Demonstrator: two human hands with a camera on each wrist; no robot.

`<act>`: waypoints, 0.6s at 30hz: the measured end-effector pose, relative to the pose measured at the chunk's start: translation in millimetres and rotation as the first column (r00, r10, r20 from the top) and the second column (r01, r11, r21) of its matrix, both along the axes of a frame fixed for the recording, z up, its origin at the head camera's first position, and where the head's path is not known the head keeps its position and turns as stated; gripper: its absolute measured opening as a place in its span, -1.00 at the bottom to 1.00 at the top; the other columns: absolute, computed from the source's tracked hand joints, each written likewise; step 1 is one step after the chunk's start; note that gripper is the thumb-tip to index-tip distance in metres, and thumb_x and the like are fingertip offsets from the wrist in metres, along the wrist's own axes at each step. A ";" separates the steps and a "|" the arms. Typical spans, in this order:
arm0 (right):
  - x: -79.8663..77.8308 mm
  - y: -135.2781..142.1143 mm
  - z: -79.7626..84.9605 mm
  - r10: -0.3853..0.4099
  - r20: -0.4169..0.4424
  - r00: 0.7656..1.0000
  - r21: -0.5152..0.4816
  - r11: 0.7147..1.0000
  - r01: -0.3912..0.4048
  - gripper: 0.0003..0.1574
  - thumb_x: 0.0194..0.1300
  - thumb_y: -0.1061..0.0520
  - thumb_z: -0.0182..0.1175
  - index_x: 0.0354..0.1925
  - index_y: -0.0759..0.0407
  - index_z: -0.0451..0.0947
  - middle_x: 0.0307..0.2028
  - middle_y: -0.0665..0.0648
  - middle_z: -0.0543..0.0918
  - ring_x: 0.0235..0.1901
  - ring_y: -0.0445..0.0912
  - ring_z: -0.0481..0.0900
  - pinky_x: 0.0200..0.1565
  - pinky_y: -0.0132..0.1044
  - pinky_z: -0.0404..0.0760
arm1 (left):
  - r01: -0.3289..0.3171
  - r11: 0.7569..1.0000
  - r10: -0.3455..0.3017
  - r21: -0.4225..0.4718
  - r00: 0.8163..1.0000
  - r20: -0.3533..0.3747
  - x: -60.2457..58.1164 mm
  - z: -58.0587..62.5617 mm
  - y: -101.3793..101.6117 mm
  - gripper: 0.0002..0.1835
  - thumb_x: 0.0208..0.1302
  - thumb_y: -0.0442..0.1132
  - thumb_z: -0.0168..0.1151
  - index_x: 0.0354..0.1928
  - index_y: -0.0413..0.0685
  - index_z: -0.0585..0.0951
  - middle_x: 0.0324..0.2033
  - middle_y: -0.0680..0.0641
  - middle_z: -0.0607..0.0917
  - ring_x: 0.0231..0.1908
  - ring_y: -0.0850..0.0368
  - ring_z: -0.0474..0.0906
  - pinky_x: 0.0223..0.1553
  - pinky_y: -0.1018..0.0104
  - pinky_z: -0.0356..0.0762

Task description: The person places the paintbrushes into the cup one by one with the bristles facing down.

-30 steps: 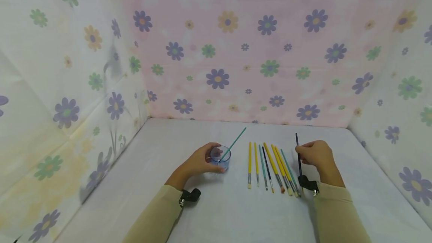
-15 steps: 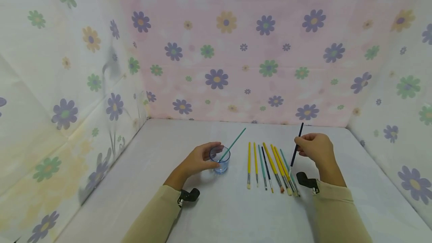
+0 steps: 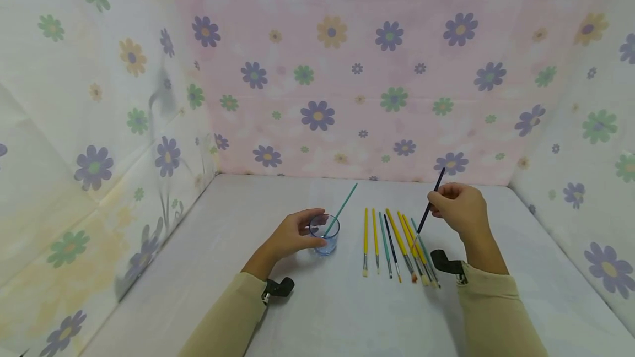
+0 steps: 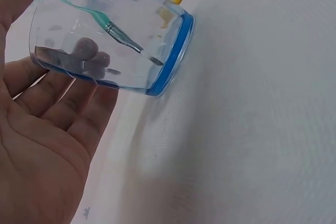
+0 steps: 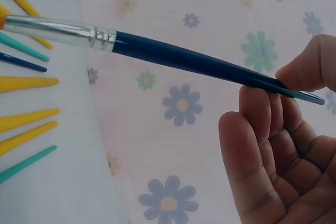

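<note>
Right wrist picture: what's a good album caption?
Right hand pinches a dark blue paintbrush, with yellow brushes and teal brushes nearby.

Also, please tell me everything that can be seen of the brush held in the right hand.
The paintbrush has a glossy dark blue handle, tapering to a point, and a silvery, metal-looking ferrule with crimped rings; a bit of orange shows beyond it, cut off by the right-wrist view's edge. The right hand pinches it near the tapered end. It slants, bristle end lowest, over the other brushes; whether it touches them is unclear.
</note>
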State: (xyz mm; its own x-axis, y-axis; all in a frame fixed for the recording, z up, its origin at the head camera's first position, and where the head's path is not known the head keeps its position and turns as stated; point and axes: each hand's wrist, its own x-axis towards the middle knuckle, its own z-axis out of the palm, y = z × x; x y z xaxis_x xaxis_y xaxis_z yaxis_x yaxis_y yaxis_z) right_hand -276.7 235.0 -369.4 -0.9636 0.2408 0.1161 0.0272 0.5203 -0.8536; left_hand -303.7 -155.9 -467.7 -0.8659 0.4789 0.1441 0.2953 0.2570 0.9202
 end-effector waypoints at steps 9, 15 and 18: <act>7.6 -15.9 9.0 0.021 -0.117 0.993 -0.042 0.999 -0.026 -0.64 0.41 -0.03 0.26 -0.10 0.26 0.59 -0.16 0.24 0.73 -0.33 -0.23 0.77 -0.25 -0.45 0.75 | -0.034 0.999 0.034 -0.032 0.999 -0.015 -2.2 -5.4 1.8 -0.11 0.06 -0.05 0.65 0.45 0.01 0.46 0.36 -0.17 0.58 0.33 0.05 0.54 0.40 0.04 0.46; 9.8 -28.1 9.2 0.056 -0.205 0.977 -0.034 0.997 -0.065 -0.68 0.40 0.00 0.28 -0.12 0.25 0.62 -0.20 0.20 0.75 -0.34 -0.25 0.76 -0.23 -0.48 0.73 | -0.066 0.996 0.066 -0.056 0.998 -0.009 -1.3 -5.4 4.2 -0.07 0.05 -0.05 0.66 0.46 -0.05 0.44 0.33 -0.15 0.60 0.29 0.01 0.57 0.37 -0.01 0.50; 9.9 -34.2 6.6 0.069 -0.246 0.967 -0.042 0.996 -0.082 -0.69 0.39 -0.01 0.31 -0.14 0.24 0.63 -0.22 0.18 0.77 -0.34 -0.23 0.77 -0.23 -0.49 0.73 | -0.087 0.993 0.087 -0.074 0.996 -0.005 0.4 -4.5 5.8 -0.07 0.04 -0.02 0.66 0.46 -0.03 0.45 0.30 -0.13 0.62 0.24 0.00 0.59 0.34 0.00 0.53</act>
